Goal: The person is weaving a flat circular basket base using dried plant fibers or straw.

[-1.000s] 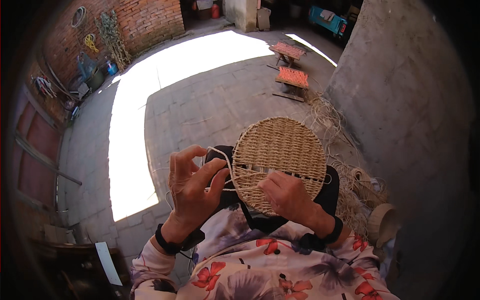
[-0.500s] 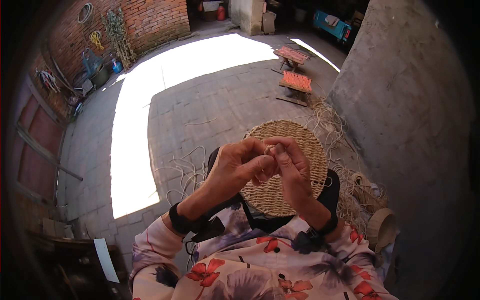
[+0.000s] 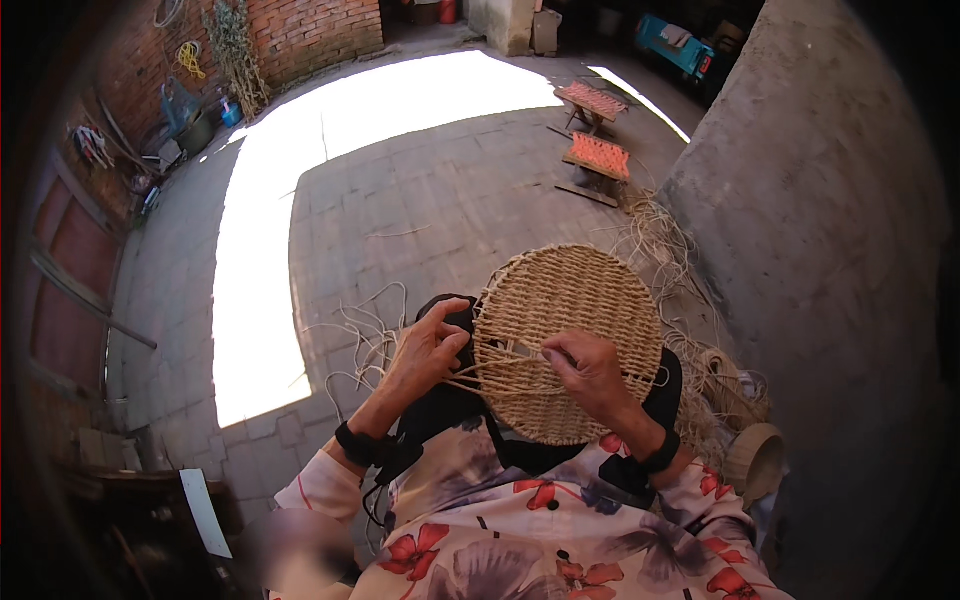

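No text, label, brand, number or sign can be read. On the blue-green vehicle (image 3: 692, 56), parked far beyond the round woven piece (image 3: 570, 300) and to its right, no lettering can be made out at this size. Likewise, no writing can be discerned on the blue container (image 3: 230, 113), far beyond that piece to its left, or on the pale strip (image 3: 206, 515), nearer and left.
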Motion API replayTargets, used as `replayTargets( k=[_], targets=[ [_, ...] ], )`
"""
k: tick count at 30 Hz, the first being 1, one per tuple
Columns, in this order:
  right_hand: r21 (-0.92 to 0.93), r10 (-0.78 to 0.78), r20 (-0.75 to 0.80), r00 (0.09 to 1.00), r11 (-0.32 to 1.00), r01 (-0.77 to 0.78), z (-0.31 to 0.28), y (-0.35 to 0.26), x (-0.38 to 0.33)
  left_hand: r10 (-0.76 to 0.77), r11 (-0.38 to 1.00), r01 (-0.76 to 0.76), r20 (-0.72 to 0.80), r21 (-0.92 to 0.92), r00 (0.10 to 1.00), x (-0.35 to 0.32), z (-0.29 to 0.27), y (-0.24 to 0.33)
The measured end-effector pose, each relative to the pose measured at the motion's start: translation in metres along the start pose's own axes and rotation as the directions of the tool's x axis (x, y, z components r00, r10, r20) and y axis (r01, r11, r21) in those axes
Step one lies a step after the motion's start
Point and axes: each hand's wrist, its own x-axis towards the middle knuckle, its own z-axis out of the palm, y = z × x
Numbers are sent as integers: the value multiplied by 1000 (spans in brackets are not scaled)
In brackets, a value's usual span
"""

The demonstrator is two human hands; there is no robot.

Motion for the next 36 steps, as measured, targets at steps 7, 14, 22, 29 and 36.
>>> replayTargets(
  k=[7,14,22,29,36],
  targets=[
    [-134,14,114,993,991,2,8,6,13,-62,988,98,274,-119,960,12,-2,-8],
    [-351,-67,162,985,929,121,35,0,18,-31,918,164,348,-361,937,18,12,-16],
    [-250,-137,27,990,958,140,44,1,7,-115,771,381,476,-510,872,29,2,-19],
    [-177,-38,-74,997,984,25,48,1,4,-50,629,494,603,-601,796,39,-5,-29],
    [-85,62,-71,996,994,-68,47,-1,6,-33,537,545,630,-643,776,43,-5,-34]
  ],
)
